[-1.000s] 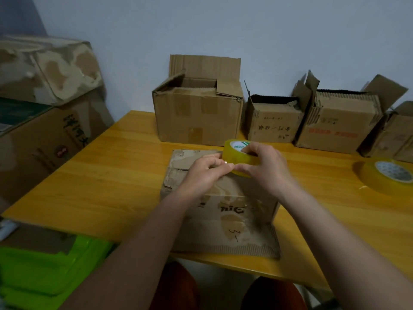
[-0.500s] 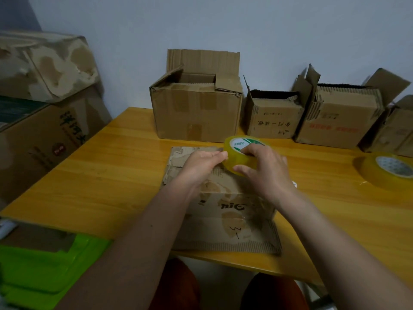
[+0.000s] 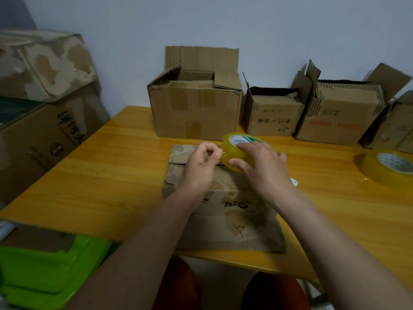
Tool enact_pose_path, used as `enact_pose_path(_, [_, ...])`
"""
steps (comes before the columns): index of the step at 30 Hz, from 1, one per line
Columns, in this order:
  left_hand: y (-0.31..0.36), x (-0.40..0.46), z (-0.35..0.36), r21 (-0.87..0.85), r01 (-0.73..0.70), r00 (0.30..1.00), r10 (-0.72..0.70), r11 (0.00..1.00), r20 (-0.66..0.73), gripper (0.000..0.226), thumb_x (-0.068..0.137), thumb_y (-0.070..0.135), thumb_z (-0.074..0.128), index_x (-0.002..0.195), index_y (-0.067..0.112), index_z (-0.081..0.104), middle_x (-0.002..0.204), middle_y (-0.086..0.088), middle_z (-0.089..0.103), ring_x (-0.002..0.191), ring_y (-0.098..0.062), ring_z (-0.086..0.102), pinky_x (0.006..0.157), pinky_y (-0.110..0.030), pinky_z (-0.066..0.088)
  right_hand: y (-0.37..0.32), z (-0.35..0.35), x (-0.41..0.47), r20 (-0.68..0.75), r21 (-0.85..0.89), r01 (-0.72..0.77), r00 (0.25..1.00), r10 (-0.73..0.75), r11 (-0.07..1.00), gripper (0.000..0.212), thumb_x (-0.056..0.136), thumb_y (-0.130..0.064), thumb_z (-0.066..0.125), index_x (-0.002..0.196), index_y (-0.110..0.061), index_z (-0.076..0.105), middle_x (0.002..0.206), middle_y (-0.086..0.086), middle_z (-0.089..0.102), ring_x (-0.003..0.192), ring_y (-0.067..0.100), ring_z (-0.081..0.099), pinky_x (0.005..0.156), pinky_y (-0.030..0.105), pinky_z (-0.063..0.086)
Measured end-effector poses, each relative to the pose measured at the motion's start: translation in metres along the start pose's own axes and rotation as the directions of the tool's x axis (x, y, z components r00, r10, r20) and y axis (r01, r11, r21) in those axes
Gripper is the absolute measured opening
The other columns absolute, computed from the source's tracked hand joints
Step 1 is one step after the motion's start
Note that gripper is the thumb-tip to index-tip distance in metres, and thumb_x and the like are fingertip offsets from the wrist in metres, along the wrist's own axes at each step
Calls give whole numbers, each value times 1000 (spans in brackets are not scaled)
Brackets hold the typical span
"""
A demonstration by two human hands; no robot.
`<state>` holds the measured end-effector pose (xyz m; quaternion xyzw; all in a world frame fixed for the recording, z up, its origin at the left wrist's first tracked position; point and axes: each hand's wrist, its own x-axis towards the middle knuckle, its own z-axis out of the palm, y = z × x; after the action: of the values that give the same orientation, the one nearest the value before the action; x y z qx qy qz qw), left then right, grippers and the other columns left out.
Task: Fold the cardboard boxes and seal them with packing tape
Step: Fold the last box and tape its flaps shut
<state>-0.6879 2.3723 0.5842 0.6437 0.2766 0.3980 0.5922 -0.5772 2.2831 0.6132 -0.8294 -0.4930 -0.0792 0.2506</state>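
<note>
A worn cardboard box point(image 3: 220, 198), its brown paper skin torn away in pale patches and its corrugated edge showing along the near flap, lies on the glossy yellow wooden table point(image 3: 107, 175) directly in front of the person, with black scrawl on its near face. Above its far end the right hand point(image 3: 263, 168) grips a roll of packing tape point(image 3: 237, 151), a thick, translucent yellow ring with a white and green label on its core (the thumb curls under the roll, the fingers over its top). The left hand point(image 3: 201, 162) sits just beside the roll, its fingers curled and pinching the thin clear free end of tape at the roll's left side. A second, wider tape roll point(image 3: 386, 166) lies flat near the table's right edge, well apart from both hands. Along the wall stands a row of open boxes point(image 3: 194, 113), flaps raised, ribbed edges exposed.
</note>
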Motion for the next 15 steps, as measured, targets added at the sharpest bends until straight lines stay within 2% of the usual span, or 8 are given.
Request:
enact_pose_path(4, [-3,-2,0,-18,-68,997,68,998,-37,20,97,10,52,81,21,55,86,3,62,87,-14,59,85,-35,50,-3,2,0,-2,-52,36,999,-36,998,50,88,-51,54,133,-29,51,124,1,58,120,22,44,87,45,32])
enact_pose_path(7, [-5,-2,-1,-29,-107,994,106,994,-37,19,97,9,52,82,21,55,87,4,62,84,-10,60,78,-25,50,-2,2,0,-1,-48,41,999,-41,998,51,88,-52,53,133,-29,50,125,1,58,120,22,44,87,45,31])
enact_pose_path(12, [-6,2,-7,-142,-73,995,82,987,59,14,98,5,48,92,14,56,86,1,68,86,-12,67,76,-22,52,5,-2,4,57,-9,27,998,-26,1000,55,86,-54,54,135,-29,49,132,-1,54,125,19,41,93,45,31])
enact_pose_path(15, [-6,2,-8,-198,-28,994,48,980,94,23,93,-7,49,99,14,56,87,1,69,88,-12,67,77,-22,53,6,-2,5,61,-8,18,998,-17,1000,55,86,-54,54,135,-30,49,132,-1,53,125,19,41,95,45,31])
